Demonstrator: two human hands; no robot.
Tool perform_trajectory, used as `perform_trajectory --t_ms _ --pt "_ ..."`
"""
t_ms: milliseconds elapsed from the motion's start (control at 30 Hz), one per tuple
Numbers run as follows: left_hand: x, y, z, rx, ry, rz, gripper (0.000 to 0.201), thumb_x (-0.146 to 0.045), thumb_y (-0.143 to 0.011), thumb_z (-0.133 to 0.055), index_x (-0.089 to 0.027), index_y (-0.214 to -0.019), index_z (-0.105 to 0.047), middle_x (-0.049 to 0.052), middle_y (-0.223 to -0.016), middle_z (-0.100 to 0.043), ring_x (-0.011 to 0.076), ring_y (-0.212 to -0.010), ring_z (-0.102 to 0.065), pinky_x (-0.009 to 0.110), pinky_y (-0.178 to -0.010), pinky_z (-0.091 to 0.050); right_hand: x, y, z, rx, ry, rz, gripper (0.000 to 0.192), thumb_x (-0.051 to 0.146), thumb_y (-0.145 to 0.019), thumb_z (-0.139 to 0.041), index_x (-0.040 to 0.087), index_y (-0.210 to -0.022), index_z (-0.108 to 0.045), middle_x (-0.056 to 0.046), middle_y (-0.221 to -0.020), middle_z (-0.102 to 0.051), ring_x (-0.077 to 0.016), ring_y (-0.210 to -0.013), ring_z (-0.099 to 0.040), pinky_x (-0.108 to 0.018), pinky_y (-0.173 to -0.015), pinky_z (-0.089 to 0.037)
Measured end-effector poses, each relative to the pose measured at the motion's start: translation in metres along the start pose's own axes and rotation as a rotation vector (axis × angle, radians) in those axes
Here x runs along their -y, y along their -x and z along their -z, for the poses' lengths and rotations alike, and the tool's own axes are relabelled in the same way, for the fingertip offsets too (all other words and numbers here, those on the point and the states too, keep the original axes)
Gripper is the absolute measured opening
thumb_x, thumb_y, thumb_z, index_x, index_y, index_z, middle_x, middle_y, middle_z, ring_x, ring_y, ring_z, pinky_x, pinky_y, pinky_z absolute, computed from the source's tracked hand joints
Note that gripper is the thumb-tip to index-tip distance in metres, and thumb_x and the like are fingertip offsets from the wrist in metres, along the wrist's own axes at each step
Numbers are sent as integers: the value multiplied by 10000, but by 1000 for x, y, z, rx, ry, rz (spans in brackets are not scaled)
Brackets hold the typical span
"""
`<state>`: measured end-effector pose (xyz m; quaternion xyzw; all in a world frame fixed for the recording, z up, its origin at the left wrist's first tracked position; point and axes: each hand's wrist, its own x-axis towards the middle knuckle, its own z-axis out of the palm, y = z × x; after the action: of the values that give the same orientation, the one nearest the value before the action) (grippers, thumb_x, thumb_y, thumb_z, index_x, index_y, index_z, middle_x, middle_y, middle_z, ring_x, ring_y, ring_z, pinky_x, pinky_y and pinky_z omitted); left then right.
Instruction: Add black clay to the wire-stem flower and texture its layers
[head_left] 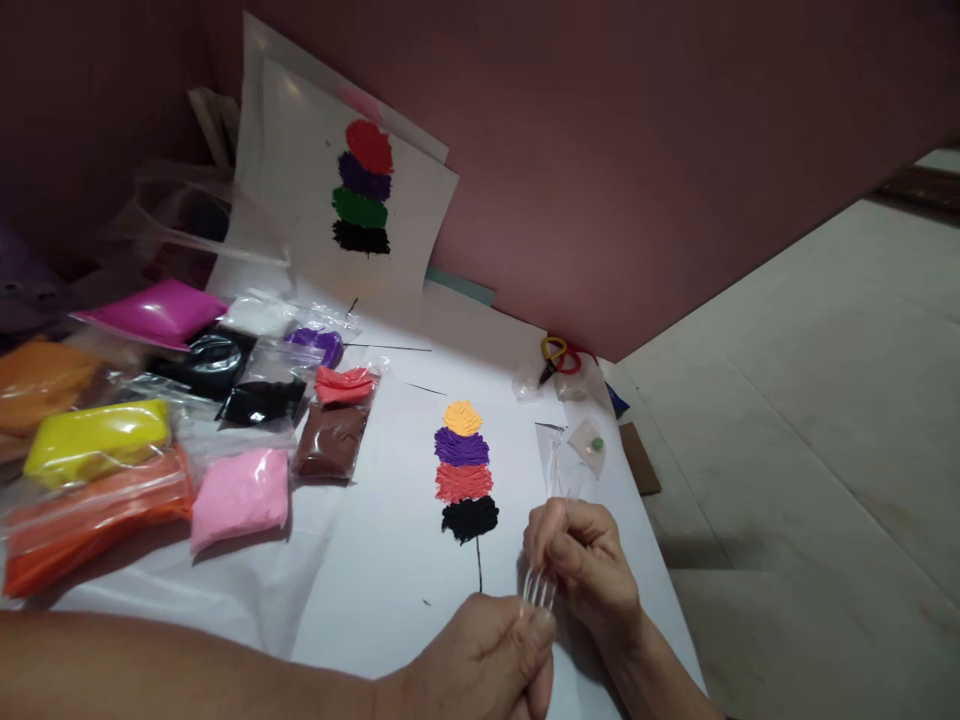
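A clear plastic fork [538, 588] is held between my two hands. My left hand [487, 655] pinches the tips of its tines between thumb and fingers. Closed around the neck of the fork is my right hand [589, 560], with the see-through handle sticking out beyond it. Both hands are over the right part of a white sheet [360, 580]. Just left of them on the sheet is a stack of textured clay patches: yellow-orange [462, 418], purple [462, 447], coral [463, 483] and black [470, 518]. A thin dark line runs down from the black patch.
Bagged clay lies on the left, including pink [241, 497], yellow [101, 440], orange [97, 520] and brown [330, 440]. A similar clay picture [300, 150] leans on the pink wall [600, 150]. Scissors [556, 357] and a small clear piece with green clay [597, 444] lie right.
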<state>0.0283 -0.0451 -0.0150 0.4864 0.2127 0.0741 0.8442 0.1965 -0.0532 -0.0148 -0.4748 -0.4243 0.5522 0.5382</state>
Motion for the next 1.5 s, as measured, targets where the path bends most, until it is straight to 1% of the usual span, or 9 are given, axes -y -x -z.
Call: perform_trajectory --t_ms 100,167,233,333,567,900,1067,1267,1500 --pt "0 1 0 23 -43 -1 723 -895 -773 -332 -197 -618 -441 -58 -516 -367 96 -494 -319 264 -519 -282 2 -6 -11 -271 21 63 351 451 -773 -765 158 -628 -635 25 -499 -521 -52 -373 -366 -169 -332 -246" --pt "1 1 1 54 -47 -12 701 -873 -787 -360 -194 -638 -449 -63 -526 -365 94 -498 -316 264 -528 -286 -1 -7 -20 -326 126 62 302 411 -765 -785 155 -673 -655 18 -511 -565 -55 -349 -411 -163 -310 -299" --pt "3 0 2 84 -41 -26 690 -863 -785 -391 -188 -660 -461 -59 -551 -377 93 -514 -323 261 -532 -285 -8 -7 -28 -297 225 53 267 389 -767 -787 154 -705 -677 6 -521 -597 -84 -363 -489 -184 -322 -392" --pt "6 -2 3 107 -38 -51 685 -853 -785 -410 -180 -669 -473 -45 -581 -399 95 -533 -336 256 -527 -284 -19 -4 -36 -282 273 101 217 357 -792 -770 159 -740 -698 24 -489 -578 -91 -366 -513 -193 -346 -432" --pt "5 -4 3 105 -90 -54 689 -854 -786 -392 -184 -644 -462 -45 -564 -393 93 -524 -335 248 -503 -287 -27 -8 -35 -222 336 98 182 330 -822 -741 164 -764 -697 38 -455 -564 -96 -376 -521 -206 -382 -445" --pt "5 -3 3 96 -114 -64 636 -791 -826 -391 -188 -641 -466 -41 -573 -403 97 -531 -344 250 -505 -295 -26 -9 -37 -223 390 73 179 326 -816 -728 164 -742 -712 27 -476 -582 -96 -381 -522 -213 -384 -441" --pt "3 -3 3 99 -102 -68 634 -793 -826 -394 -191 -638 -452 -41 -579 -397 100 -539 -341 253 -516 -303 -27 -10 -36 -213 368 53 190 337 -804 -739 164 -731 -710 10 -524 -628 -89 -371 -531 -201 -366 -445" --pt "5 -4 2 99 -93 -68 659 -821 -810 -392 -186 -645 -460 -34 -586 -408 103 -544 -348 253 -523 -301 -29 -11 -36 -207 313 16 177 318 -791 -746 155 -730 -711 10 -502 -629 -88 -364 -530 -194 -362 -452" --pt "8 -5 3 105 -105 -72 688 -858 -786 -379 -190 -646 -460 -42 -571 -387 108 -538 -341 256 -513 -296 -31 -12 -35 -190 160 -41 221 354 -748 -790 146 -733 -717 8 -499 -635 -81 -346 -506 -189 -334 -455"
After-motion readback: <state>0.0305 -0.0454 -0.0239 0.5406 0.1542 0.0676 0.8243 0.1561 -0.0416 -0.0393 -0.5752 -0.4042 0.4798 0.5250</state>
